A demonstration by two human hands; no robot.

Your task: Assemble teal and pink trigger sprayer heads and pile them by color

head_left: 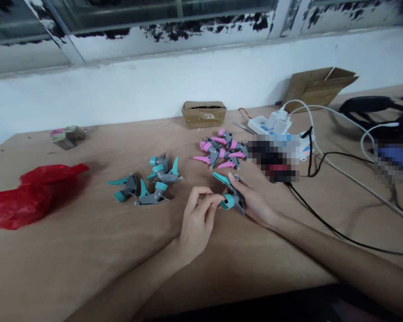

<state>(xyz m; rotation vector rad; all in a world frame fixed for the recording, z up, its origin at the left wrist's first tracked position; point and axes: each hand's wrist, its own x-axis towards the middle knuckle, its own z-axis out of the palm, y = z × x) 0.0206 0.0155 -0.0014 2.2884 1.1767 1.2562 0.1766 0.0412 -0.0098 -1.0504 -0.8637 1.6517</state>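
Both hands meet over a grey spray-trigger head with a teal collar and teal lever [231, 197] near the middle of the wooden table [87, 268]. My right hand [255, 203] grips its grey body from the right. My left hand [198, 219] pinches the teal collar with thumb and fingers curled. To the left lies a group of teal-and-grey trigger heads [151, 181]. Behind the hands lies a pile of pink-and-grey trigger heads [221, 152].
A crumpled red plastic bag [30, 192] lies at the left. A small cardboard box [204, 113] and a larger open one [319, 85] stand by the wall. A white power strip [272, 125] with white and black cables [322, 223] fills the right side.
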